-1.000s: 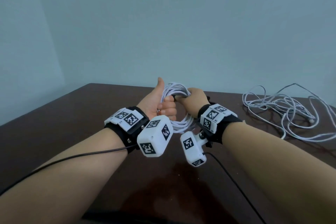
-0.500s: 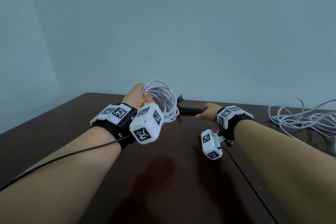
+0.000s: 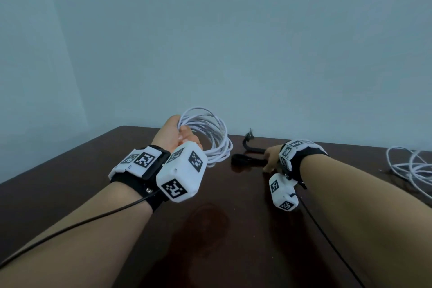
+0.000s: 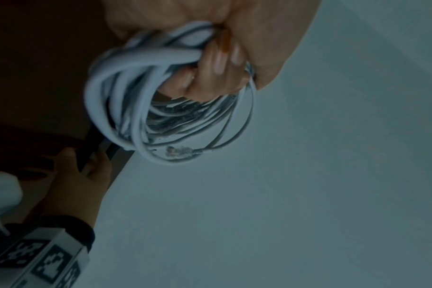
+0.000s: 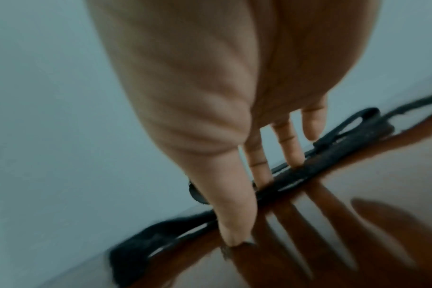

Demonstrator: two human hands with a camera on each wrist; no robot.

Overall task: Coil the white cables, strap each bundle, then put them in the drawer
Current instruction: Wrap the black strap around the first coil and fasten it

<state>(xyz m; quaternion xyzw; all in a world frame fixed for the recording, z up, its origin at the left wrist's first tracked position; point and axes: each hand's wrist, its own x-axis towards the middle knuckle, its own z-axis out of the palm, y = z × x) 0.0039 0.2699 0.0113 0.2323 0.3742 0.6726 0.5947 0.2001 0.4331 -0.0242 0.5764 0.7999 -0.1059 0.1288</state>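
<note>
A pale blue-grey wall (image 3: 233, 42) fills the upper half of the head view, above a dark, glossy brown table (image 3: 233, 229) that spans the lower half. Two bare forearms reach in from the bottom corners, each wearing a black wrist strap with white marker-printed camera blocks. Left of centre, the left hand (image 3: 174, 134) is raised above the table, its fingers clenched round a coiled white cable (image 3: 210, 138) whose loops hang to the right of the fist; the left wrist view shows a plug end dangling at the bottom of the coil. Right of centre, the right hand (image 3: 271, 159) is down at the table, its straight fingers (image 5: 291, 148) touching black straps (image 3: 247, 159) lying flat there, not closed round them. At the right edge of the head view, a loose white cable (image 3: 411, 166) lies tangled on the table.
</note>
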